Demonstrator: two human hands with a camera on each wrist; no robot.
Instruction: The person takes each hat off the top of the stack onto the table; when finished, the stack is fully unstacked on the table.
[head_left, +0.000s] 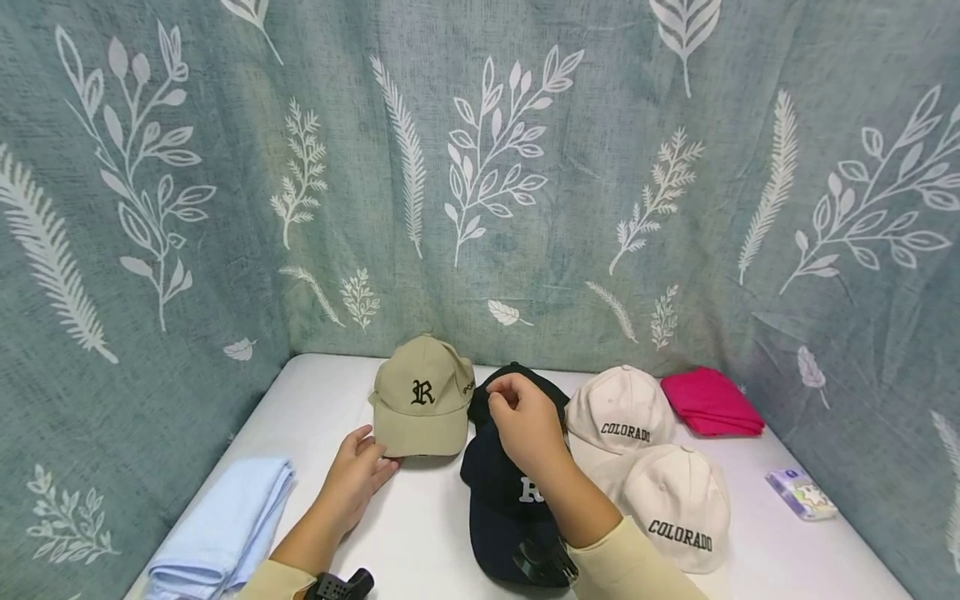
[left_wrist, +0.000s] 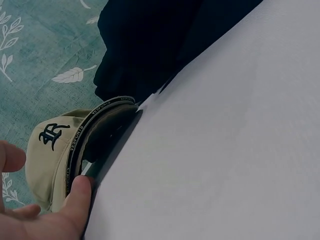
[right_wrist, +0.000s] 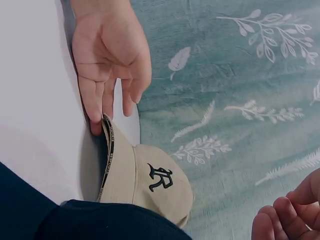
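An olive-khaki cap [head_left: 423, 400] with a black R stands at the back, its brim facing forward. My left hand [head_left: 354, 482] is at the brim's left front corner, the fingertips [right_wrist: 96, 127] right at its edge and the palm visible in the right wrist view. Above two dark caps hangs my right hand [head_left: 531, 421], its fingers loosely curled with nothing in them. The front cap [head_left: 491, 508] is navy with a white R, partly covered by my forearm. Behind it, the black cap [head_left: 551, 383] is partly hidden by the same hand.
Two cream COLORADO caps [head_left: 626, 408] overlap at the right. Beyond them lie a folded crimson cloth [head_left: 712, 402] and a small purple packet [head_left: 801, 493]. A folded light-blue towel [head_left: 221, 525] rests at left. Patterned green curtain [head_left: 525, 167] surrounds the white table [head_left: 420, 525].
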